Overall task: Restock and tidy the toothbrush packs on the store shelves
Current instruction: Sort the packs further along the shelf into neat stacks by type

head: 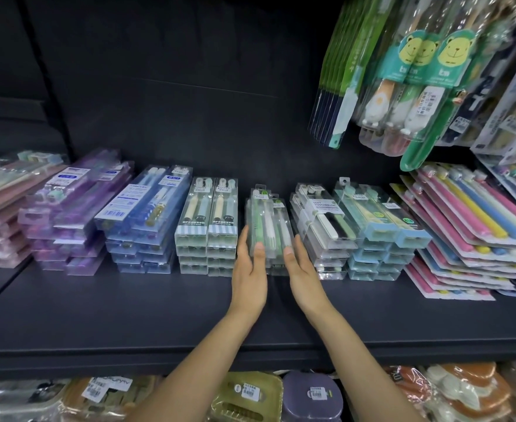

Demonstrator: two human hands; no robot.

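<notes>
Single head-worn view, wide-angle, facing forward and down onto dark shelf (128,315); close range, forearms entering from bottom edge.

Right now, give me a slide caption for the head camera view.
Left hand and right hand square up the green-and-white toothbrush stack on the dark shelf.
</notes>
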